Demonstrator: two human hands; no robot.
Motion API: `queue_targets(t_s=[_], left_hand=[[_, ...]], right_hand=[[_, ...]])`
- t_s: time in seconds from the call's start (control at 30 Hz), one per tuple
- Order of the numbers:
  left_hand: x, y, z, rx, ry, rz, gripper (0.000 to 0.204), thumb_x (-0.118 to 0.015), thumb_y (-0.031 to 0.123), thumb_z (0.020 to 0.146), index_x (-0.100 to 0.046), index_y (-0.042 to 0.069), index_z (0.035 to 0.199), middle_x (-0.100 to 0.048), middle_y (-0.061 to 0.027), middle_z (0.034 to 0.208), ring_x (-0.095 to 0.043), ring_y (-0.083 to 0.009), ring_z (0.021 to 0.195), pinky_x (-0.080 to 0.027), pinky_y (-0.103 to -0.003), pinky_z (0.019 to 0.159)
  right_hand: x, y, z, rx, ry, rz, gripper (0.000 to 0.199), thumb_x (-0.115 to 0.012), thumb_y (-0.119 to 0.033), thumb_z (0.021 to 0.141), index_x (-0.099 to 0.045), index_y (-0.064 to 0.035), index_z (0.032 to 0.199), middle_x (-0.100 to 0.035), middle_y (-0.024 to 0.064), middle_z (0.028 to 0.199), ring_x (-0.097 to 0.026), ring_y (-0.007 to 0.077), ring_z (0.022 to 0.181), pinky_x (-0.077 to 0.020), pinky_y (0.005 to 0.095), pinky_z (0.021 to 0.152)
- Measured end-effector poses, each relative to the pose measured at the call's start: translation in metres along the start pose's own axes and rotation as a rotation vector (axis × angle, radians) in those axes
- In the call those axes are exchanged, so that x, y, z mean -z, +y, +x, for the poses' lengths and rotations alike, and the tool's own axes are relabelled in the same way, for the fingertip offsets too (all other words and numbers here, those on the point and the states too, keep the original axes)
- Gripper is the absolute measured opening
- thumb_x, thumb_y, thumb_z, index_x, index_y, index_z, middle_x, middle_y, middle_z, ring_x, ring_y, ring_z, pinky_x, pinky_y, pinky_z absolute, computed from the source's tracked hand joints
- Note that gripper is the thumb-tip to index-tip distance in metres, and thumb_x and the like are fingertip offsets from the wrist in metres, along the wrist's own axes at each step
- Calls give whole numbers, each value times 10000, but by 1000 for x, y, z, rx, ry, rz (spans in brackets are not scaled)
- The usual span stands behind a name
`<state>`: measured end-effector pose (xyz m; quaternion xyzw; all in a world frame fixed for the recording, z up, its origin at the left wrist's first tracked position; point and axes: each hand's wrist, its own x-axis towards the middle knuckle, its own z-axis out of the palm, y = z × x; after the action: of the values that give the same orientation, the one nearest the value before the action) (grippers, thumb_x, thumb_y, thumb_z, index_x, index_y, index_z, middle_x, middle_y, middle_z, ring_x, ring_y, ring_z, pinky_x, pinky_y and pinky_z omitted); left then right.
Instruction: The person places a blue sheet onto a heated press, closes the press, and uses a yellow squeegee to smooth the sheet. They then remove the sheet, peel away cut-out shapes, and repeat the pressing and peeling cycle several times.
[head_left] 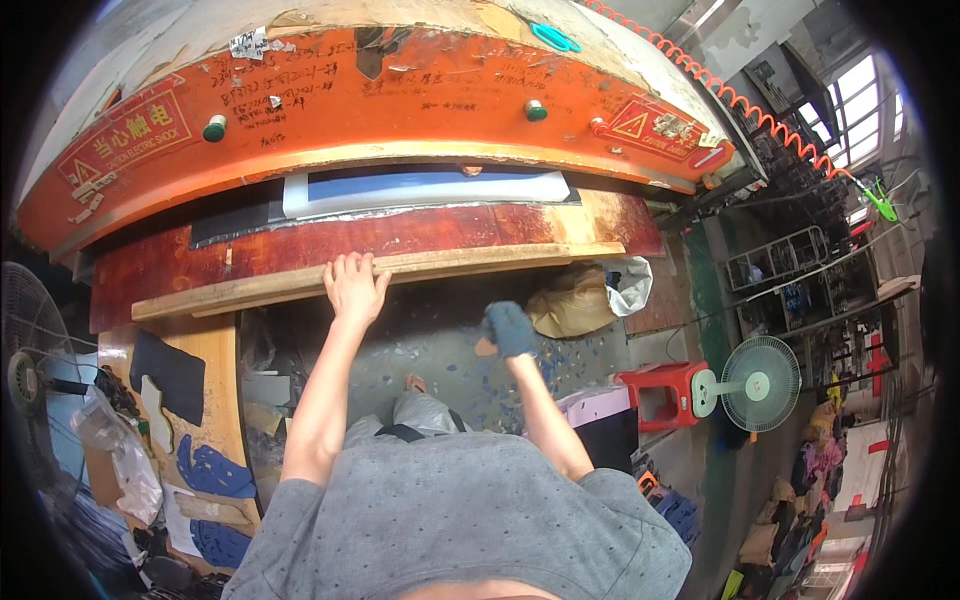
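Note:
My bare left hand [354, 285] lies over the wooden strip [450, 262] along the front edge of a reddish-brown board [400, 228], fingers stretched and spread on top. To the right, my right hand [510, 330] is in a dark grey-blue glove and hangs above the floor, apart from the board. Its thumb tip shows on the left side; the other fingers cannot be made out. Behind the strip, a blue sheet with a white border [425, 192] lies on a black sheet [240, 224], partly under the orange machine [400, 100].
Left is a wooden table [222, 385] with dark blue cut pieces [215, 470]. A brown sack [575, 300] stands beyond my right hand. Further right are a red stool [655, 395] and a fan [760, 385]. Blue scraps litter the floor. A red coiled hose [735, 100] hangs upper right.

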<state>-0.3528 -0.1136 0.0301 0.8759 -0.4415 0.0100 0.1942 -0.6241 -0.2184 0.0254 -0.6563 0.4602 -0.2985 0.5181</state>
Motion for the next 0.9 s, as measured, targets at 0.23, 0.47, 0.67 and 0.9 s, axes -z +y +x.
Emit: queue_targets(t_s=[0.23,0.47,0.67,0.9], left_hand=[[18,-29,-3,-209,162,-188,268,-665,339,823,-686,121,977,-613,-71,957,-533,-269,999,-366,-443,897],[19,-58,-93,-207,186,-183,178,-667,318,808,-648,163,723,-597,-13,780,-572,-223,763,-433,-388,654],[30,-69,-127,-260,281,-241,120,-700,279,774,-644,177,742,-586,24,771,-570,-193,753,-452,-351,627],[32,-72,-134,-216,118,-337,129,-708,285,768,-647,188,709,-578,36,755,-560,-184,730,-449,-343,608]], right_hand=[[10,-54,134,184,242,-402,292,-559,-340,892,-649,-62,879,-644,56,724,-575,137,613,-459,312,591],[-27,-91,176,203,299,-785,383,-503,-398,891,-663,-164,1148,-646,139,1164,-593,336,1105,-453,417,953],[-42,-102,165,20,-156,-1000,416,-494,-409,900,-669,-93,1106,-674,162,1070,-638,335,994,-482,402,878],[-23,-132,134,-247,35,-563,566,-589,-461,844,-619,-27,1206,-636,222,1181,-630,323,1053,-487,391,905]])
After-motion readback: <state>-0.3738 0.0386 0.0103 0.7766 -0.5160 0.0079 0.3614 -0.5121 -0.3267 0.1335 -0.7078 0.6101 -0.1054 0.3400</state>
